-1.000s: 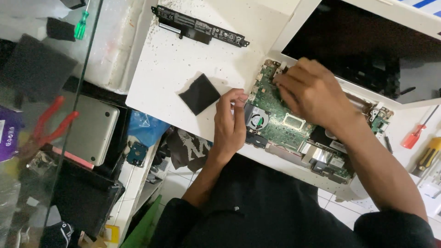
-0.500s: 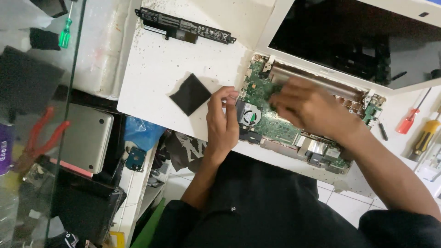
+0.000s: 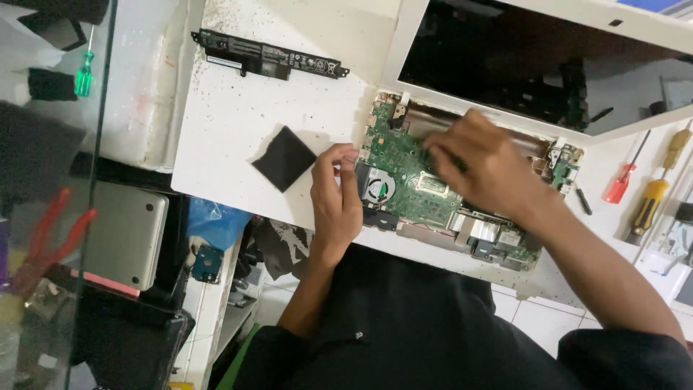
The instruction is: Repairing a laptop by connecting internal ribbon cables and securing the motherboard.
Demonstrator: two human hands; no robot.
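Observation:
An opened white laptop lies on the white table (image 3: 238, 108), its green motherboard (image 3: 404, 170) exposed and its dark screen (image 3: 534, 65) tilted back. My left hand (image 3: 336, 198) rests at the board's left edge beside the round black fan (image 3: 377, 189), fingertips pinching a small pale piece there. My right hand (image 3: 480, 166) lies blurred on the middle of the board, fingers pointing left; whether it holds anything cannot be told. A black square pad (image 3: 284, 158) lies just left of my left hand.
A long black battery pack (image 3: 271, 55) lies at the table's far edge. Red (image 3: 624, 180) and yellow (image 3: 653, 202) screwdrivers lie to the right. A green screwdriver (image 3: 84, 76), a silver device (image 3: 126, 235) and red pliers (image 3: 50, 231) sit left, behind glass.
My right hand has slid from the board's upper left corner toward its middle. My left hand stays at the board's left edge. The view has shifted.

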